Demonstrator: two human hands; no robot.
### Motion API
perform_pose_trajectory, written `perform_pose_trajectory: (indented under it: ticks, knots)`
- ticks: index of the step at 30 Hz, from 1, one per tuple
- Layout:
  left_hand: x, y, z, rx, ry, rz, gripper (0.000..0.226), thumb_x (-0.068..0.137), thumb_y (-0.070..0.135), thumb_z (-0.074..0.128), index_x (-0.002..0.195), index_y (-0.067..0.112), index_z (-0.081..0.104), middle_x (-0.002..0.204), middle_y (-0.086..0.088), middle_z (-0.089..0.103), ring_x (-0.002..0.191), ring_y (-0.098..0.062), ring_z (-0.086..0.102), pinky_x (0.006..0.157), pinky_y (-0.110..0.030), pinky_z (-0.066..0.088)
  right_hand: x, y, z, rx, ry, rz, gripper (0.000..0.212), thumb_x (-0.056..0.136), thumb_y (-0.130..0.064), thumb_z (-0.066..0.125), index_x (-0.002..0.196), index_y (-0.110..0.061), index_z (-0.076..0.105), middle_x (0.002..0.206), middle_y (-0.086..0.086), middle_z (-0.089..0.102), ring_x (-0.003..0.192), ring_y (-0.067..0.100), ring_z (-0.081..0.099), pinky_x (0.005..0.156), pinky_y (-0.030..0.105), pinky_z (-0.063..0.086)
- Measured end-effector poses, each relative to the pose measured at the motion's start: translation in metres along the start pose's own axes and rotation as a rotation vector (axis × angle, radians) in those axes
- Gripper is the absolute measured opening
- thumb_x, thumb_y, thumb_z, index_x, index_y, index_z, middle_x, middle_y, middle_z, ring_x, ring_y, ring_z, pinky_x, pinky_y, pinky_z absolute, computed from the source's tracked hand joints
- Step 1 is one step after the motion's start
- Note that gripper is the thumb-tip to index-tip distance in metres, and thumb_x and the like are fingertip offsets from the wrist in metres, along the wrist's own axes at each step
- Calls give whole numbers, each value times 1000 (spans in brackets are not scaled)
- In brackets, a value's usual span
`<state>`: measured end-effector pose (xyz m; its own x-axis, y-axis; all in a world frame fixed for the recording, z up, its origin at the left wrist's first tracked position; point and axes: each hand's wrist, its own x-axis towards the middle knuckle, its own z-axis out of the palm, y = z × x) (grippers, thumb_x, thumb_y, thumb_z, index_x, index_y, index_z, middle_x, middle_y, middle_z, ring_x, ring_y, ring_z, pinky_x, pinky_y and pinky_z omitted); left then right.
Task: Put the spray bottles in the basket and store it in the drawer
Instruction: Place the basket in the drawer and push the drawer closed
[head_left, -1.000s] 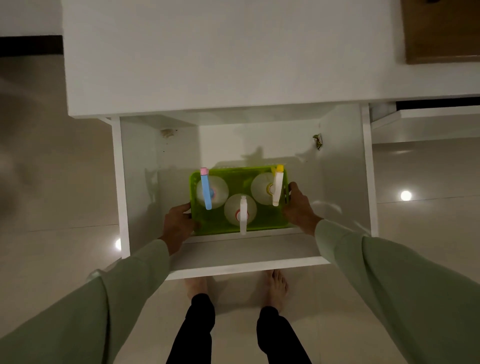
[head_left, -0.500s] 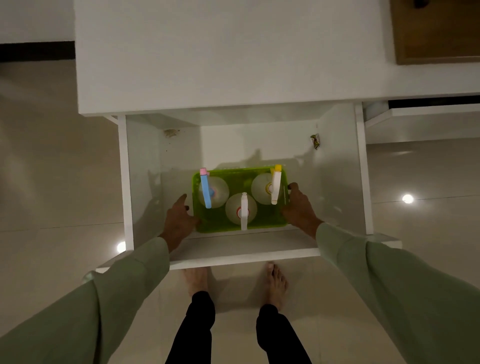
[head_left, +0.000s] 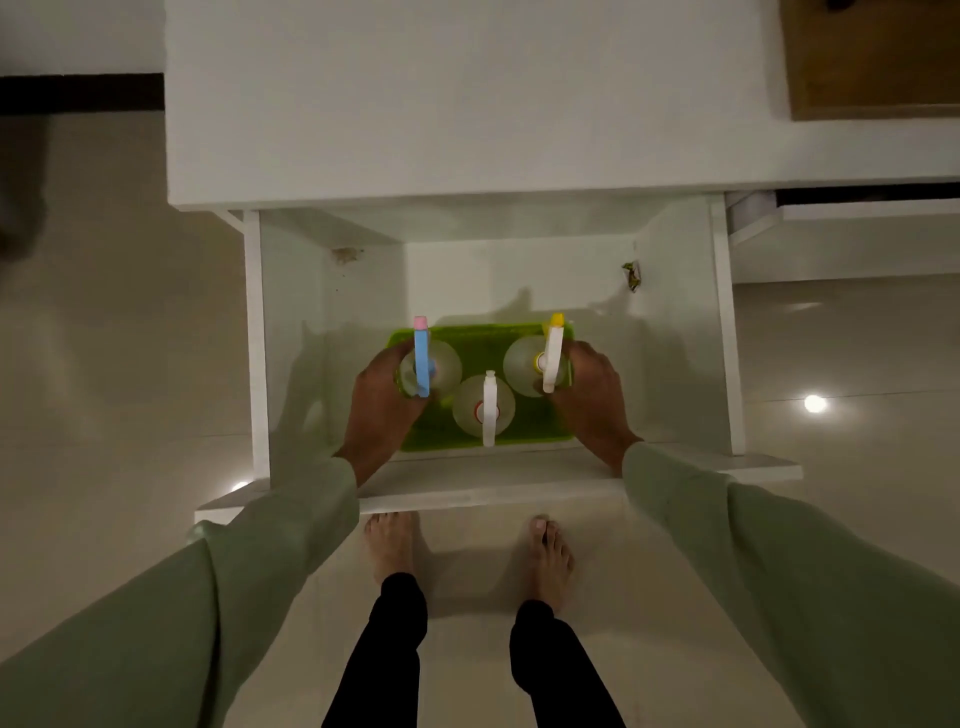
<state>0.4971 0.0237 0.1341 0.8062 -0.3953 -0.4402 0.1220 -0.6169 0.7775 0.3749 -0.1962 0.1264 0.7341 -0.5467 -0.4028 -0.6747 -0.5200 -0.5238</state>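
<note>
Both hands, left (head_left: 382, 402) and right (head_left: 592, 397), closed on the green basket's (head_left: 483, 338) short ends inside the open drawer (head_left: 675, 312); 3 upright spray bottles (head_left: 483, 408), basket's long axis running left-right.

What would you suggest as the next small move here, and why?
Probably let go of the green basket and draw both hands back: it sits inside the open drawer with all three spray bottles upright, while the left hand and right hand grip its sides.

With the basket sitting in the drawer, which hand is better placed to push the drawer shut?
Neither clearly: left hand and right hand both grip the green basket, equally far from the drawer front.
</note>
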Motion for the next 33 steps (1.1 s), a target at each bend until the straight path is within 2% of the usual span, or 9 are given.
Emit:
perform_pose_trajectory:
  ticks: [4, 10, 13, 15, 19, 24, 26, 29, 33]
  knots:
    - [2, 6, 5, 34, 63, 41, 31, 84, 8, 73, 114, 13, 67, 99, 5, 65, 83, -7, 61, 79, -23, 54, 1, -1, -2, -38, 31, -52, 33, 82, -20, 78, 112, -10, 70, 100, 17, 71, 91, 44, 61, 74, 45, 51]
    - [2, 6, 3, 63, 34, 91, 29, 86, 5, 70, 115, 7, 68, 97, 6, 64, 86, -13, 61, 78, -21, 54, 2, 1, -5, -67, 6, -71, 31, 86, -17, 74, 116, -10, 71, 98, 17, 72, 91, 41, 61, 70, 40, 48]
    - [3, 4, 1, 85, 18, 94, 33, 83, 3, 72, 115, 9, 67, 97, 5, 64, 88, -14, 62, 80, -33, 58, 3, 1, -6, -84, -35, -54, 35, 85, -15, 74, 119, -10, 68, 103, 16, 70, 95, 39, 59, 70, 36, 40]
    - [1, 3, -2, 88, -7, 94, 38, 82, 2, 74, 117, 11, 66, 101, 5, 66, 91, -16, 64, 83, -40, 59, 3, 0, -9, -49, -49, -39, 42, 83, -12, 74, 124, -13, 64, 106, 14, 71, 97, 38, 62, 74, 39, 49]
    - [-6, -3, -10, 48, -13, -2, 58, 78, 3, 77, 132, 10, 57, 121, -5, 68, 106, -24, 66, 90, -41, 57, -3, -4, -22, 39, -43, -4, 65, 76, 0, 68, 136, -21, 55, 119, 8, 70, 104, 34, 65, 84, 46, 55]
    - [-36, 10, -23, -82, 29, -187, 66, 76, -6, 73, 136, 12, 51, 132, -4, 58, 113, -28, 60, 89, -34, 53, -32, -6, -48, 108, -39, 54, 70, 77, 4, 61, 141, -23, 50, 128, 5, 67, 111, 28, 63, 91, 38, 51]
    - [-59, 20, -27, -100, 50, -195, 63, 81, -4, 70, 137, 15, 51, 134, -1, 56, 116, -25, 58, 94, -37, 51, -53, -7, -59, 154, 21, 59, 66, 80, 2, 62, 141, -21, 51, 130, 4, 66, 115, 26, 61, 96, 41, 50]
    - [-106, 32, -34, -17, 70, -87, 54, 88, 4, 67, 137, 18, 52, 138, -1, 56, 121, -20, 56, 97, -31, 46, -97, -11, -68, 203, 179, 69, 57, 86, -2, 64, 140, -16, 54, 138, 4, 59, 129, 23, 50, 109, 42, 42]
    - [-159, 27, -32, 217, 59, 27, 44, 95, 33, 59, 137, 22, 51, 143, 0, 54, 134, -17, 46, 117, -40, 32, -148, -8, -62, 206, 357, 110, 51, 95, -23, 63, 144, -17, 48, 155, 6, 38, 144, 22, 33, 118, 39, 29]
